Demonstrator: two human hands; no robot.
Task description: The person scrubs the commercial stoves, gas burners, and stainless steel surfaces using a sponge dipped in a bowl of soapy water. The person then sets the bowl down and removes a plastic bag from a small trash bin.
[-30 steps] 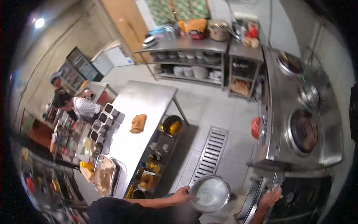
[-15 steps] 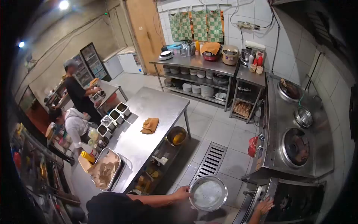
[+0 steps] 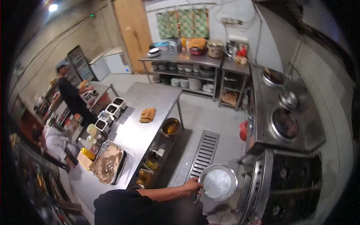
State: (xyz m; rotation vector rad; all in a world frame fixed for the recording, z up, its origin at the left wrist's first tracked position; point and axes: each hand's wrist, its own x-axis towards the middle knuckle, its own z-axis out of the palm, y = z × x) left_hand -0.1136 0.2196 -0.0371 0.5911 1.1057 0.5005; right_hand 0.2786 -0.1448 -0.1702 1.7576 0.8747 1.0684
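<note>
My left hand (image 3: 193,185) grips the rim of a round metal bowl (image 3: 217,182) and holds it above the floor, left of the stove. Something whitish lies inside the bowl; I cannot make out what. Only a small blurred part of my right hand (image 3: 256,221) shows at the bottom edge, beside the front of the burner stove (image 3: 294,180); its fingers are not readable.
The steel table (image 3: 150,97) at left bears an orange cloth (image 3: 147,114), a lined tray (image 3: 108,164) and seasoning containers. Two people work beyond it, one in black (image 3: 71,93), one in white (image 3: 56,144). A wok range (image 3: 258,93) stands right; a floor drain (image 3: 205,152) lies between.
The view has shifted. The bowl in my left hand sits farther right and higher in the picture. My right hand, earlier spread by the stove knobs, has dropped almost out of view.
</note>
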